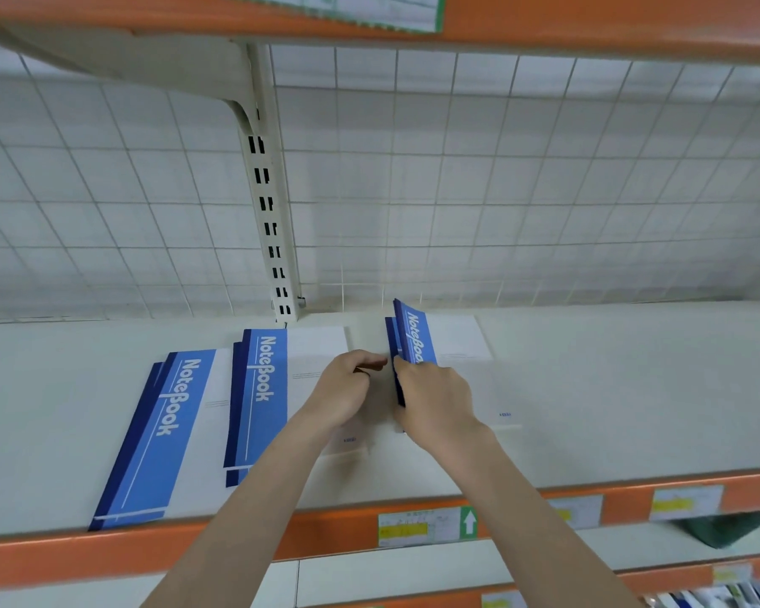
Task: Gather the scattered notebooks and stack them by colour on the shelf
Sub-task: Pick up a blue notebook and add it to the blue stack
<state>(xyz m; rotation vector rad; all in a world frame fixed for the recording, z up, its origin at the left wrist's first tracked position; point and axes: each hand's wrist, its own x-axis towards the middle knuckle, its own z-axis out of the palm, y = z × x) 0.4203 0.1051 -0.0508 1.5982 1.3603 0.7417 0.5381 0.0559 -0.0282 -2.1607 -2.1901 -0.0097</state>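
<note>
Nearest the camera runs the orange front edge (325, 526) of the shelf, with price labels (426, 526) stuck along it. Just behind that edge, at the left, lies a stack of blue-and-white notebooks (159, 436), flat and skewed a little, its near corner close to the lip. Beyond it and to the right sits a second blue-and-white stack (260, 388), also flat, with the left hand (341, 394) over its right margin; its fingers are curled inward, and it cannot be told whether they pinch a cover or nothing at all. Just right of it the right hand (435, 399) grips a third batch of notebooks (413, 340) by the blue spine side, fingers clamped on them, lifting that edge so the batch tilts up off the white shelf (610, 388).

The step in hand looks like squaring up or shifting this third batch. All visible covers share one colour, so the next move probably calls for lowering the batch flat, or onto a neighbouring stack, with edges aligned. Farthest back stand the wire grid panel (501, 190) and a slotted upright (268, 212).
</note>
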